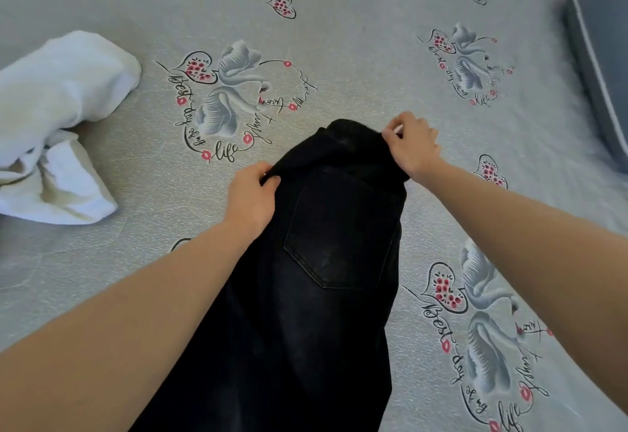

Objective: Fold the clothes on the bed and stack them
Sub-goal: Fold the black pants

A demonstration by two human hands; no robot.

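Black jeans (pixel 323 261) lie lengthwise on the bed, waistband pointing away from me, a back pocket facing up. My left hand (pixel 251 197) pinches the left side of the waistband. My right hand (pixel 413 146) pinches the waistband's right corner. The legs of the jeans run down out of the bottom of the view between my forearms. A crumpled white garment (pixel 57 119) lies unfolded at the left of the bed.
The bed is covered with a grey sheet (pixel 356 40) printed with swans and hearts. A grey pillow or headboard edge (pixel 601 68) runs along the right side.
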